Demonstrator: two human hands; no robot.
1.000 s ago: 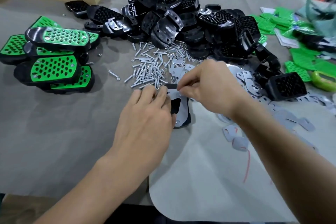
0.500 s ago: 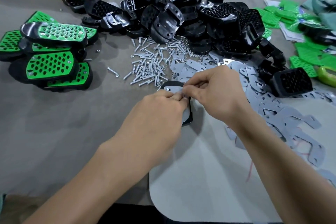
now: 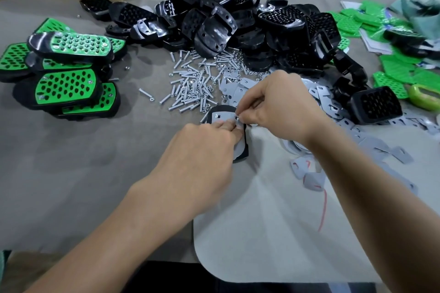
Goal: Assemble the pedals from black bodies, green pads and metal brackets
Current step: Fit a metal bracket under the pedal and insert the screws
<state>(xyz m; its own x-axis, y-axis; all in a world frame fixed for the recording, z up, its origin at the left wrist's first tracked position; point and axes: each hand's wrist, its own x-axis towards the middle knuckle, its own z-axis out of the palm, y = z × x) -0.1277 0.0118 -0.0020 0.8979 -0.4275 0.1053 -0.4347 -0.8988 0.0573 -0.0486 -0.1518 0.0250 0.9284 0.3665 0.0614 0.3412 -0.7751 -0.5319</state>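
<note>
Pedal body (image 3: 241, 158), black and lying flat on the grey table (image 3: 71, 162) just below the heap of screws (image 3: 192, 85), carries a metal bracket (image 3: 222, 115) on its upturned face. Only its rounded rim and the bracket's far end show, as the hands cover the rest.

A second ago the left hand (image 3: 202, 150) had its fingertips up at the edge of the screw heap. It has since drawn back onto the work and now lies over the bracket with its fingers laid fairly straight, pressing the bracket down, not curled round it.

The right hand (image 3: 281, 107) has kept close to the same spot. Its thumb and forefinger are pinched on a small bright fastener (image 3: 237, 118) at the bracket's right-hand hole, the other fingers curled. Whether that is a screw or a nut is too small to tell.

I judge that the picking-up is done and the fastening has begun: bracket seated, first fixing being started by hand. The bracket's other hole, near its far left corner, looks unfilled, so this pedal is probably early in its fixing.

Finished pedals (image 3: 64, 71) with green faces are stacked at the left, against a much larger pile of bare black bodies (image 3: 238, 24). Loose brackets (image 3: 333, 107) and green pads (image 3: 392, 71) lie to the right, so most of the batch remains.
</note>
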